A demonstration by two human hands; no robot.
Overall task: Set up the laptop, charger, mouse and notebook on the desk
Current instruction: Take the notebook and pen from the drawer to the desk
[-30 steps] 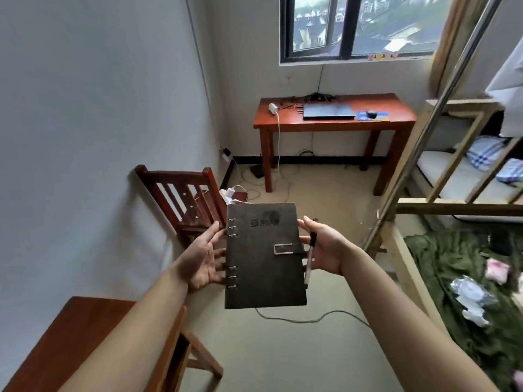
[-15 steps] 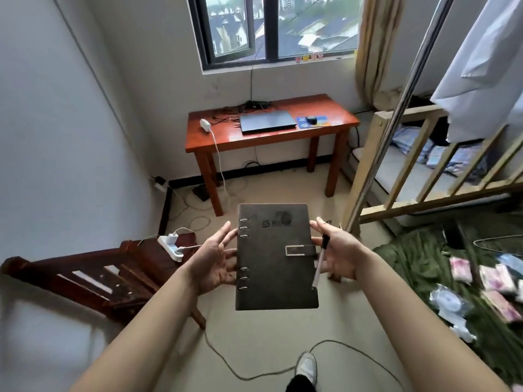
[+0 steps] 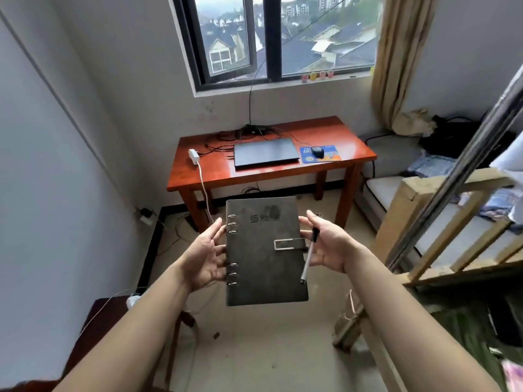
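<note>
The grey ring-bound notebook (image 3: pixel 266 250) is held flat in mid-air between both hands, well short of the red wooden desk (image 3: pixel 215 171) under the window. It is supported at its ringed spine by the left hand (image 3: pixel 205 257), whose fingers are spread open against the edge, not curled around it. The clasp edge is steadied by the right hand (image 3: pixel 328 246), also open-palmed, with a black-capped pen (image 3: pixel 309 254) lying across its fingers beside the cover.

On the desk, the closed laptop (image 3: pixel 266 152) is set near the back edge at the middle. The black mouse (image 3: pixel 318 151) rests on a blue mouse pad (image 3: pixel 321 154) just beside the laptop toward the right edge, and a white charger (image 3: pixel 193 156) lies near the left edge with its cable hanging over the front edge.

The notebook appears to be the last item to be placed. Because it is only pinched lightly between open palms, a firmer hold with thumbs on top is advised while the desk is approached, so that neither it nor the loose pen slips. The bare strip along the front edge, ahead of the laptop, seems the best landing place; the hanging cable at the left is best avoided. The notebook should be lowered flat and squared to the front edge, and the pen laid alongside.
</note>
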